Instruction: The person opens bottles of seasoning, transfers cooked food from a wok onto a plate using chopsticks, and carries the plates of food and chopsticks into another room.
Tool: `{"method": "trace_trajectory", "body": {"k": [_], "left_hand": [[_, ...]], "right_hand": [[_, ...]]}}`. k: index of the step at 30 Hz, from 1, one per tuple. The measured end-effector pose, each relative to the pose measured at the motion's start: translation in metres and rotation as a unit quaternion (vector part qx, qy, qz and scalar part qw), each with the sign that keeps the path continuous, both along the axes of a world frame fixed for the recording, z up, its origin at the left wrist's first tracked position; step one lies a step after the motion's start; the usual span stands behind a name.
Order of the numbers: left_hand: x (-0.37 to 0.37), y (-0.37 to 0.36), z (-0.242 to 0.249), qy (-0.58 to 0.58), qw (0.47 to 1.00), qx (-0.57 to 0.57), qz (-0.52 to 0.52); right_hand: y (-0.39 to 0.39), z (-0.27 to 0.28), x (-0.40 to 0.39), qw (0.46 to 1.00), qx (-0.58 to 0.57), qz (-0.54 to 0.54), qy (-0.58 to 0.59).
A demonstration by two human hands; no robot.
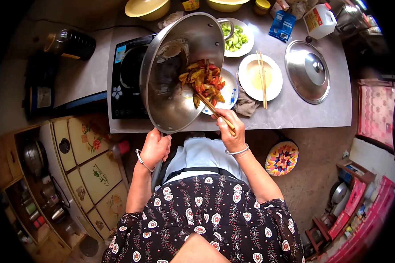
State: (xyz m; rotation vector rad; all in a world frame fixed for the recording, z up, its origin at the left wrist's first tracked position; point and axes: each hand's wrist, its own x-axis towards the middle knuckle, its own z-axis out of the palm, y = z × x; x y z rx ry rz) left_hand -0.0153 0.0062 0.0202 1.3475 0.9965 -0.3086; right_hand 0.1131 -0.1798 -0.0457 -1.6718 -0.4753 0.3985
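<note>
My left hand point(156, 147) is closed around the near handle of a steel wok point(162, 103), which is tipped steeply to the right. Cooked food in red and brown pieces point(205, 79) lies at the wok's lower right side and rim. Just under that rim is a white plate with blue flowers point(229, 90), partly hidden by the wok. In my right hand point(232, 128) is a pair of chopsticks point(210, 106), held closed, their tips in the food.
An induction cooker point(126, 87) sits left of the wok. Rightward are a white bowl point(249, 79) with chopsticks across it, a plate of chopped green vegetable point(245, 49), and a steel lid point(296, 72). A grey cloth point(246, 106) lies near the counter's front edge. A round patterned stool point(282, 158) stands below.
</note>
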Motion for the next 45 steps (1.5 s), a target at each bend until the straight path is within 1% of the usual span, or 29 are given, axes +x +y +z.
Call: {"method": "trace_trajectory", "body": {"k": [9,12,13,14,16,19,23,26,27,31,34,35,38,39,42,43,45], "left_hand": [[0.0,0.001,0.001,0.001,1.0,0.015,-0.004],[-0.004,0.003,-0.003,0.003,1.0,0.004,-0.02],[-0.004,0.003,-0.003,0.0,1.0,0.007,-0.016],[-0.003,0.002,-0.002,-0.003,1.0,0.011,-0.012],[-0.001,0.0,0.002,-0.006,1.0,0.018,-0.009],[0.0,-0.001,0.007,-0.007,1.0,0.026,-0.013],[0.0,0.0,0.008,-0.01,0.999,0.032,-0.019],[-0.001,-0.001,0.007,-0.009,0.999,0.029,-0.015],[0.0,0.0,0.007,-0.009,0.999,0.028,-0.013],[-0.003,0.001,0.005,-0.006,0.999,0.028,-0.015],[-0.003,0.001,0.006,-0.003,0.999,0.035,-0.021],[-0.003,0.0,0.006,-0.003,0.999,0.039,-0.021],[-0.006,0.001,0.006,0.006,0.999,0.036,-0.037],[-0.007,0.002,0.006,0.011,0.998,0.032,-0.043],[-0.005,-0.001,0.01,-0.008,0.999,0.043,-0.024],[-0.006,-0.001,0.009,-0.009,0.998,0.046,-0.029],[-0.005,0.0,0.008,-0.011,0.998,0.053,-0.04]], "right_hand": [[-0.022,0.01,0.008,0.998,-0.015,-0.058,-0.021],[-0.013,0.023,0.009,0.998,0.029,-0.047,-0.02],[-0.008,0.026,0.01,0.999,0.029,-0.037,0.005],[0.002,0.03,0.01,0.997,0.06,-0.043,0.038],[0.011,0.014,0.015,0.998,0.044,-0.025,-0.025],[0.009,-0.01,0.02,1.0,-0.006,-0.009,-0.011],[-0.003,-0.009,0.018,1.0,-0.013,-0.003,-0.018],[-0.008,0.004,0.014,0.999,0.004,-0.049,0.017],[-0.012,0.005,0.015,0.999,-0.01,-0.044,-0.006],[-0.011,0.021,0.016,0.998,0.018,-0.053,0.028],[0.013,0.028,0.024,0.994,0.073,-0.065,0.044],[0.02,0.018,0.03,0.995,0.079,-0.048,-0.039],[0.038,0.01,0.037,0.978,0.139,-0.07,0.136],[0.037,0.008,0.039,0.975,0.141,-0.07,0.154],[0.025,-0.009,0.039,0.981,0.128,-0.072,0.128],[0.019,-0.013,0.037,0.984,0.107,-0.07,0.126],[0.014,0.001,0.032,0.987,0.075,-0.072,0.123]]}}
